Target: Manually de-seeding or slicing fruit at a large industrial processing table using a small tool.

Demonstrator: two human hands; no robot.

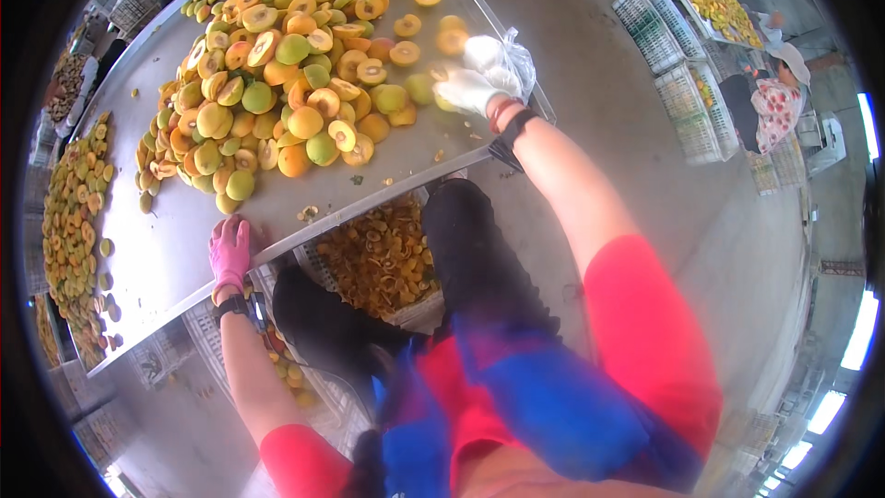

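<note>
A large heap of yellow-green apricots (304,123), many cut in half, covers much of the metal table (162,221) before me. My left hand (230,247), in a pink glove, rests on the table by its front edge with fingers slightly apart and nothing held. At the table's right side, my right hand (469,88) wears a white glove and is blurred. Its fingertips are beside green apricots (420,88), and whether it holds anything cannot be made out. Touching or just behind that hand is a clear plastic bag (520,62), with something white beside it.
Between my legs, under the table edge, a crate holds cut fruit pieces (380,256). Another crate (207,339) with fruit stands at lower left. A second apricot heap (75,228) lies at far left. White crates (695,111) and a seated person (774,104) are at right.
</note>
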